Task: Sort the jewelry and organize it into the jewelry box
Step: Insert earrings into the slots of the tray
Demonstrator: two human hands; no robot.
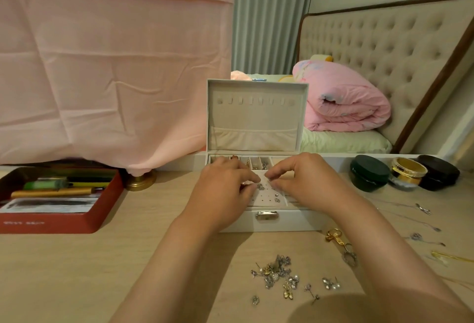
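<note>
A white jewelry box [289,221] stands open on the table, lid [256,114] upright. Both my hands are over its tray. My left hand [220,189] and my right hand [305,181] meet above a white perforated earring panel [266,198], their fingertips pinching at a small silver earring [261,186]; which fingers hold it is too small to tell. A few other studs sit in the panel. Rear compartments [255,163] hold small pieces. A pile of loose earrings [278,272] lies on the table in front of the box.
A red tray [64,222] with pens sits at the left, next to a brass lamp base [140,181]. Three round jars [369,172] stand at the right. Thin necklaces [423,209], a gold clip [334,235] and a ring [350,256] lie on the right side of the table.
</note>
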